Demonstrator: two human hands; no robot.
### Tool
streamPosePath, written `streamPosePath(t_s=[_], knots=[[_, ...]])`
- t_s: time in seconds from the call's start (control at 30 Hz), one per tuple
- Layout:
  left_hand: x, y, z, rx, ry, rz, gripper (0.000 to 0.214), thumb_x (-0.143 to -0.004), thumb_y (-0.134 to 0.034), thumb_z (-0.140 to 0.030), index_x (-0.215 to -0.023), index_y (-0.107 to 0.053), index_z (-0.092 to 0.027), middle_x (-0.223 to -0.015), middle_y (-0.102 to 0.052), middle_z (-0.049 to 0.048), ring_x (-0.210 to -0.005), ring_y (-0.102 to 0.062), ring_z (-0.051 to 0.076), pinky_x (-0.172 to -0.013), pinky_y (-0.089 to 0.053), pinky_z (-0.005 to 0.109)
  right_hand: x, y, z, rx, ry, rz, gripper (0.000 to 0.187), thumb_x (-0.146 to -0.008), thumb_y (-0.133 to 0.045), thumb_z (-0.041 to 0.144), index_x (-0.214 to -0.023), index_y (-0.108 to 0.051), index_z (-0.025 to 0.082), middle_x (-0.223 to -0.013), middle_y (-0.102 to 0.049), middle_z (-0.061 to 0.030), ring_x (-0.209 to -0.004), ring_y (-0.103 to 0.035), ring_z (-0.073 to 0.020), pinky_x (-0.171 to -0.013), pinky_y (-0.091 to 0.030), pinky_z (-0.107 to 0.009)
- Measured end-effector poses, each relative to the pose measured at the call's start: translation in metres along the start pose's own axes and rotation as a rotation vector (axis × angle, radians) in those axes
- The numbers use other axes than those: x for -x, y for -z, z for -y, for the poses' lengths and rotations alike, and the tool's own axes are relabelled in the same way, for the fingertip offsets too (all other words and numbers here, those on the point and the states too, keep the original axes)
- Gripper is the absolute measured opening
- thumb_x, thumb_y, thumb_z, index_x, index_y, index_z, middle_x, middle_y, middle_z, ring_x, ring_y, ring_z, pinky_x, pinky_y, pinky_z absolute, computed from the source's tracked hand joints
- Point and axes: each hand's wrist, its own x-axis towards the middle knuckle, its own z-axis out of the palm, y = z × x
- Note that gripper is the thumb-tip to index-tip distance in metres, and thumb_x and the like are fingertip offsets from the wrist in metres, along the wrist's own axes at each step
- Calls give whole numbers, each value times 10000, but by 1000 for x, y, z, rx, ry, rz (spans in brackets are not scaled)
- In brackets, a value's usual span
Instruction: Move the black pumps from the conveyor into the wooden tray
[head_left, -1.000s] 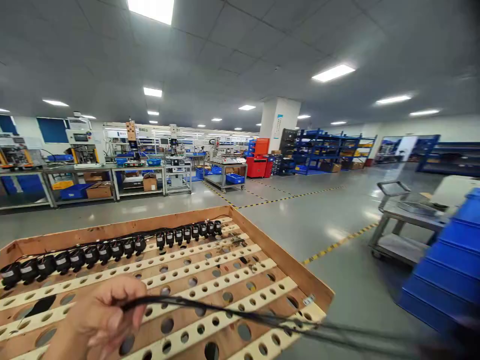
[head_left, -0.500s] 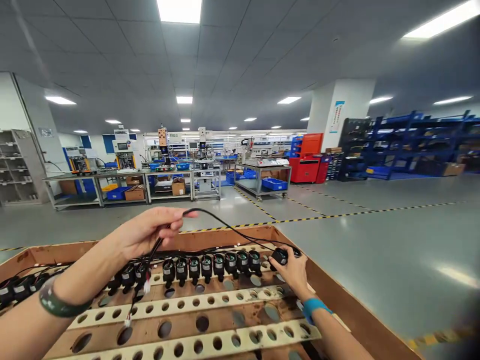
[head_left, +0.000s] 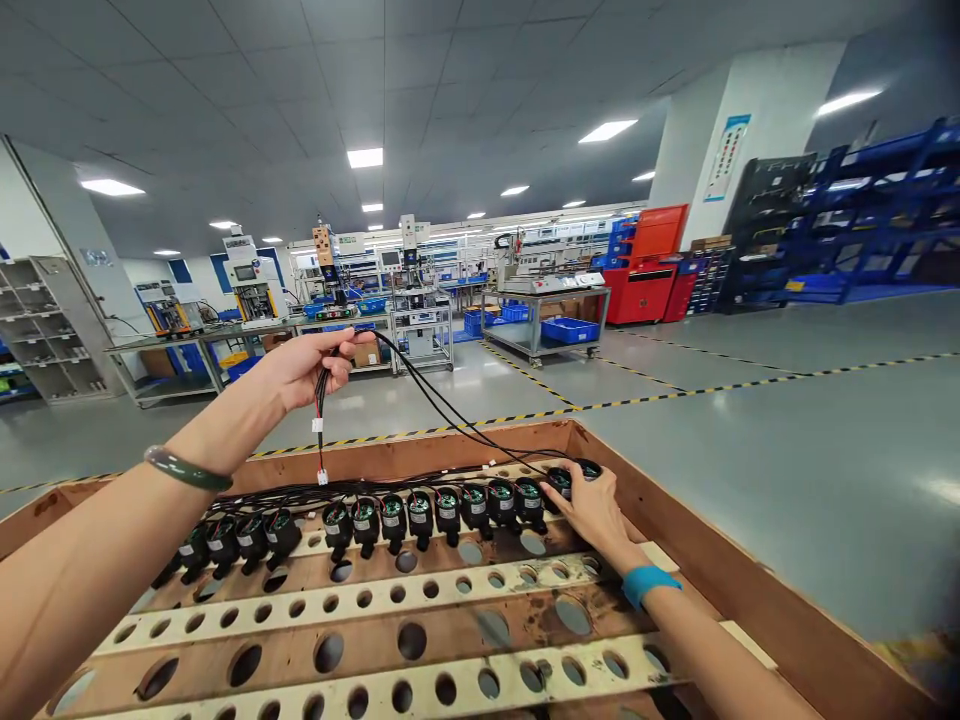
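Cropped tray [head_left: 750, 590], right hand [head_left: 595, 512] partly hiding units [head_left: 559, 481]

**Black cables [head_left: 442, 400] lifted, two black units [head_left: 559, 484] nearer the row [head_left: 448, 515]**

A second ago my left hand [head_left: 311, 368] was low over the slats [head_left: 414, 592] and my right hand [head_left: 592, 505] out of view. In the last half second I've raised the left, so the white connectors [head_left: 322, 477] hang higher in my view, no longer down over the slats, and my right has closed the gap to the row.
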Motion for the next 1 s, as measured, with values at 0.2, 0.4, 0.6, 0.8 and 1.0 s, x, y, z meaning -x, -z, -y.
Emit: streamPosePath(t_s=[0.2,0.4,0.6,0.8,1.0], knots=[[-7,1,3,-23,11,-1,282,-1023,-433,-126,-1199,-619,-6,-552,-489,-27,-346,-378,38,-307,-379,103,-3,2,-14,17,58,85,549,-1003,-299,515,-1364,-559,194,-1176,-401,-161,-1209,-463,-378,-1007,-454,-557],[-25,11,-2,-50,4,6,259,-1021,-421,-114,-1120,-638,-14,-555,-501,-21,-336,-381,35,-300,-377,102,-29,21,-47,-3,192,182,505,-976,-303,287,-1419,-528,197,-1144,-461,-136,-1065,-570,-269,-1028,-475,-439],[-36,18,0,-19,15,-54,265,-1032,-401,-134,-1106,-634,-32,-532,-510,-18,-337,-380,43,-307,-376,102,-30,21,-51,31,216,213,485,-985,-350,281,-1429,-530,199,-1217,-464,-155,-1107,-597,-259,-1047,-461,-386],[-47,19,1,-70,-21,-43,228,-1022,-434,-134,-1096,-641,-76,-546,-509,-27,-348,-380,39,-332,-400,103,-22,22,-39,112,193,277,539,-886,-463,198,-1411,-581,234,-1153,-566,-145,-938,-665,-269,-912,-529,-411],[-66,33,0,-220,-73,-48,255,-1004,-417,-81,-1065,-664,-60,-573,-531,-13,-367,-376,24,-357,-408,91,-34,52,-22,99,346,232,389,-826,-541,241,-1189,-669,187,-1396,-512,-150,-1329,-461,-312,-1140,-365,-436]])
